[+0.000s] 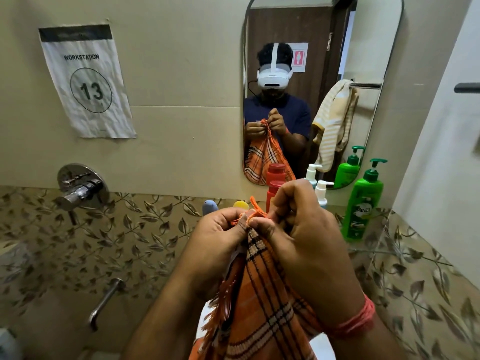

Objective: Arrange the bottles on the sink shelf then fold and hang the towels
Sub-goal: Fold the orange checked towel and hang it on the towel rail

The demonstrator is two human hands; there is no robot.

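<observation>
An orange checked towel (262,307) hangs down from both my hands in front of the mirror. My left hand (215,245) and my right hand (306,245) pinch its fringed top corners together, thumbs touching. Behind my hands, bottles stand on the glass sink shelf (374,249): a green pump bottle (362,203) at the right, a white pump bottle (322,193), a red bottle (272,190), a yellow cap (240,204) and a grey-blue cap (210,207). A cream striped towel (335,123) shows in the mirror, draped on a rail.
An oval mirror (384,74) hangs above the shelf. A chrome tap handle (80,188) and spout (104,302) are on the leaf-patterned tile wall at left. A paper sign reading Workstation 13 (88,81) is taped up. A dark towel rail end (467,88) sticks out at right.
</observation>
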